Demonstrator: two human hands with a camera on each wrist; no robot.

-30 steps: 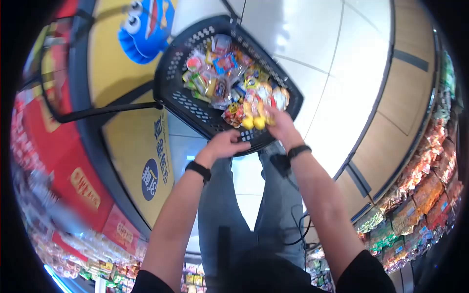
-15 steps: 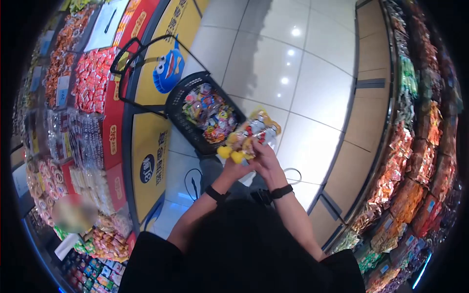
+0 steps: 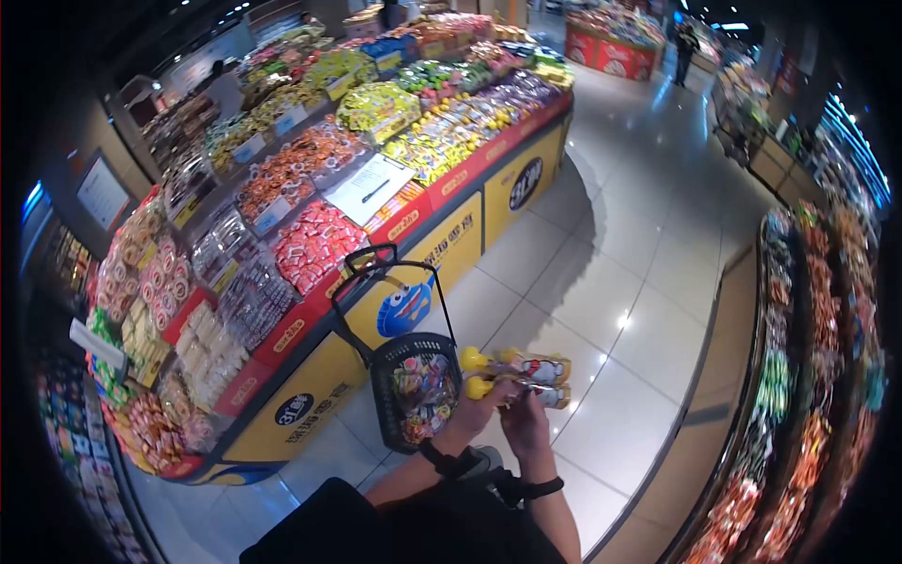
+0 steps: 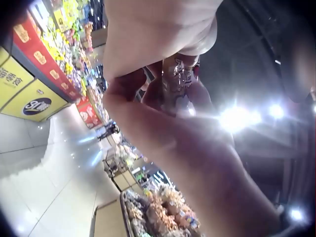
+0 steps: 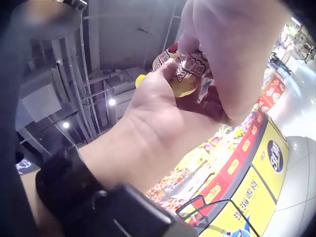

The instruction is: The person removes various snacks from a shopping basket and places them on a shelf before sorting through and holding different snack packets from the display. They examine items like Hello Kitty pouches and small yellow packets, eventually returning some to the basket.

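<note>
Two clear snack packs (image 3: 543, 368) with round yellow tops and printed cartoon figures are held up in front of the body, above the floor. My left hand (image 3: 481, 412) grips them near the yellow tops. My right hand (image 3: 526, 430) pinches them from the other side, close beside the left. In the right wrist view, a thumb presses against the shiny printed wrapper (image 5: 191, 69). The left wrist view shows part of the crinkled clear wrapper (image 4: 177, 81) between the hands, which hide the rest. Left of the hands stands a black basket (image 3: 383, 414) with mixed wrapped snacks inside.
The basket's long handle (image 3: 349, 324) rises beside a stepped candy display (image 3: 442, 258) with red and yellow sides. A clipboard with a pen (image 3: 369, 188) lies on the candies. Shelves of wrapped sweets (image 3: 789, 451) line the right. Shiny tiles (image 3: 601, 310) run between.
Both hands have lifted the yellow-topped packs out of the basket and away to its right, turning them sideways. The head view has risen from the basket to the aisle and display.
</note>
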